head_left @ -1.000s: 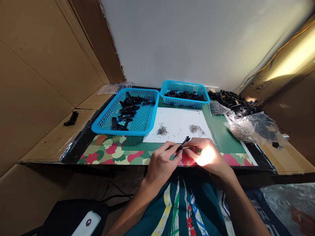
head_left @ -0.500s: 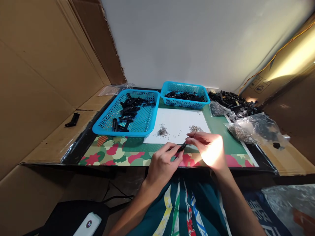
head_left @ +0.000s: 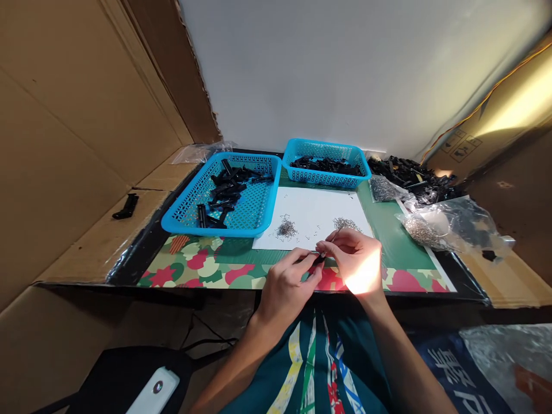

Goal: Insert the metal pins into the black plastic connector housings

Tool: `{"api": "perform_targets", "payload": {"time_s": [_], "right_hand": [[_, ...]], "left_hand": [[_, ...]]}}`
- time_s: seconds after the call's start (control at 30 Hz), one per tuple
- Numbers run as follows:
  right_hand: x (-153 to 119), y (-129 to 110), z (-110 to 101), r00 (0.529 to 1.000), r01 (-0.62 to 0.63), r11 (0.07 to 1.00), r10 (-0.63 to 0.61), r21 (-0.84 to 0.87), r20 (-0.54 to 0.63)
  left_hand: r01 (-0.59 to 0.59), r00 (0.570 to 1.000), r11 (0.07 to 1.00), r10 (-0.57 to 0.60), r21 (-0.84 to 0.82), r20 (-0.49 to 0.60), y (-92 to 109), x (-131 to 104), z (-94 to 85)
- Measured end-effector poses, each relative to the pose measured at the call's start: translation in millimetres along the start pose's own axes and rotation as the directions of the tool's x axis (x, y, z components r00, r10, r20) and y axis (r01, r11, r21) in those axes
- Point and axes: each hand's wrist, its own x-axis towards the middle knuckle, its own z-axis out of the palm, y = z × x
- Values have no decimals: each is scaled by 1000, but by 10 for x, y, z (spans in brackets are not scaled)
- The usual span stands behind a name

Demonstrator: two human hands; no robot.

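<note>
Watching remotely, I am seeing the left hand (head_left: 288, 277) pinching a small black part (head_left: 319, 259) in nearly closed fingers over the table (head_left: 241, 259), the right hand (head_left: 357, 256) meeting its far end, fingertips together; whether they are gripping anything else, I cannot tell. Beyond, two metal heaps (head_left: 286, 228) are lying on white paper (head_left: 313, 210), a blue basket (head_left: 215, 232) standing to the left.

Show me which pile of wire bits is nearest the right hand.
The right pile, just beyond the right hand; the left pile lies farther off, toward the left edge of the white sheet.
</note>
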Motion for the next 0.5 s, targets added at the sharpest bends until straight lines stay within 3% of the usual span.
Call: {"api": "perform_targets", "payload": {"time_s": [0.5], "right_hand": [[-10, 20, -51, 988, 119, 981, -102, -154, 115]], "left_hand": [[1, 998, 999, -3, 36, 61, -12, -9, -44]]}}
